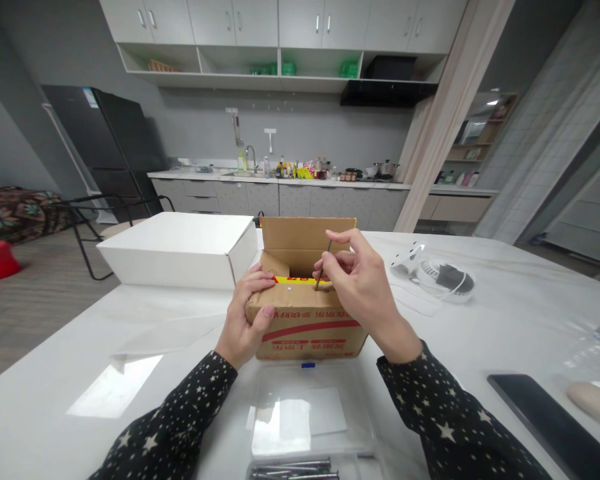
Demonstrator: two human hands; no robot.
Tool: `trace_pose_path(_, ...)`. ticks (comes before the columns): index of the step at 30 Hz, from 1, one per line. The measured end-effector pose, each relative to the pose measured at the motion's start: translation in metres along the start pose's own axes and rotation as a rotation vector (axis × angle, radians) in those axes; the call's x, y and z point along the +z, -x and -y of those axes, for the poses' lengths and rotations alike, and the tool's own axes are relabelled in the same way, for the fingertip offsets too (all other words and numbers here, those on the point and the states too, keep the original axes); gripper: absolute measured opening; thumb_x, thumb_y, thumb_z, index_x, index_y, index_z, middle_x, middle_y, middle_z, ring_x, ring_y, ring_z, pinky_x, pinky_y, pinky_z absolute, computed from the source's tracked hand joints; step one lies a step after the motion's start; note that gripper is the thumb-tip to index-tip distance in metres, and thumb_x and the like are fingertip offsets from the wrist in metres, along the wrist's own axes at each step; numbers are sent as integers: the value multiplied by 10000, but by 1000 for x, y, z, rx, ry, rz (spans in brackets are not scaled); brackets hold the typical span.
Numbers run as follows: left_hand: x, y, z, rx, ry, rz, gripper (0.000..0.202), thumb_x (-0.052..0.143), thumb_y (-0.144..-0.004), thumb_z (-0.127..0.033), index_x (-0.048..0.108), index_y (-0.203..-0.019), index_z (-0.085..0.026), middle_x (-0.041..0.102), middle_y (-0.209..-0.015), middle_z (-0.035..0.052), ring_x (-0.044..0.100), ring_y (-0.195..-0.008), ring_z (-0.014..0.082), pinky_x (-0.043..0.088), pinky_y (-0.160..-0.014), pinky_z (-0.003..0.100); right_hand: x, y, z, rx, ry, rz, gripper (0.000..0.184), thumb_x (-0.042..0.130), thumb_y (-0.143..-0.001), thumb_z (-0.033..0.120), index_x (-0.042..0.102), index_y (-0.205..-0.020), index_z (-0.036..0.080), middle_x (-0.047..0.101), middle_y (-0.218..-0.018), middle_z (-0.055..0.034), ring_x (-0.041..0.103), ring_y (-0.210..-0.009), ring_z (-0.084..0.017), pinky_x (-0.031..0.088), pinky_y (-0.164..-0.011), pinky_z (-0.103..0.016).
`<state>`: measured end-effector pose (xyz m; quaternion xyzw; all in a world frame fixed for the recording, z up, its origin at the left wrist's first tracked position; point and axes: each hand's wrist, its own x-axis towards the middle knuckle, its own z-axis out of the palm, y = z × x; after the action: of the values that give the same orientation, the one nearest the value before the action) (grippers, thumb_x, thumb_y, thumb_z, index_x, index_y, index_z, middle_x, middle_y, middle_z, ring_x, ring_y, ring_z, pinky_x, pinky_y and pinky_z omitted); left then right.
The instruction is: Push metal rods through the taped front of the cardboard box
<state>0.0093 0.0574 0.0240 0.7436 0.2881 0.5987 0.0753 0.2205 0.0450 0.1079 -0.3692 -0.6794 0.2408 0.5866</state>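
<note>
A small open cardboard box (310, 330) with red print and yellow tape stands on the white table (80, 360) in front of me. My left hand (247, 313) grips the box's near left corner, thumb on the front face. My right hand (363, 283) pinches a thin dark metal rod or long nail (323, 267), held upright with its lower end at the box's front top edge. A small hole or white dot (290, 290) shows on that edge, left of the rod.
A white closed carton (180, 247) lies at the back left. A clear plastic tray (305, 420) with several long metal nails (295, 469) sits near me. A white device (433, 272) and a black slab (550, 420) lie at the right. Behind is a kitchen counter.
</note>
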Motion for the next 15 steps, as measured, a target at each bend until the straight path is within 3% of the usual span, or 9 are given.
trace_pose_path(3, 0, 0, 0, -3, -3, 2, 265, 543, -952, -377, 610, -1167, -237, 623, -1246, 82, 461, -1375, 277, 362, -1179, 532, 0, 0, 2, -36, -10, 58, 248, 582, -913, 281, 563, -1154, 230, 726, -804, -12, 736, -757, -195, 599, -693, -343)
trace_pose_path(7, 1, 0, 0, -14, -18, -1, 271, 542, -951, -388, 609, -1164, -234, 625, -1251, 89, 457, -1379, 289, 362, -1176, 559, 0, 0, 2, 15, 37, -17, 256, 573, -921, 302, 538, -1166, 233, 696, -726, 15, 714, -660, -188, 588, -618, -332)
trace_pose_path(11, 0, -1, -1, -1, -19, -3, 262, 541, -953, -391, 609, -1150, -233, 629, -1239, 92, 465, -1375, 289, 380, -1163, 562, 0, 0, 2, -23, 7, 51, 246, 580, -904, 283, 541, -1142, 236, 713, -781, 3, 724, -726, -189, 594, -690, -351)
trace_pose_path(15, 0, -1, -1, -6, -22, -6, 263, 541, -954, -381, 612, -1160, -234, 628, -1242, 88, 468, -1371, 282, 361, -1175, 560, 0, 0, 1, 22, 70, -33, 236, 564, -916, 300, 518, -1139, 238, 677, -703, 21, 713, -650, -197, 574, -609, -338)
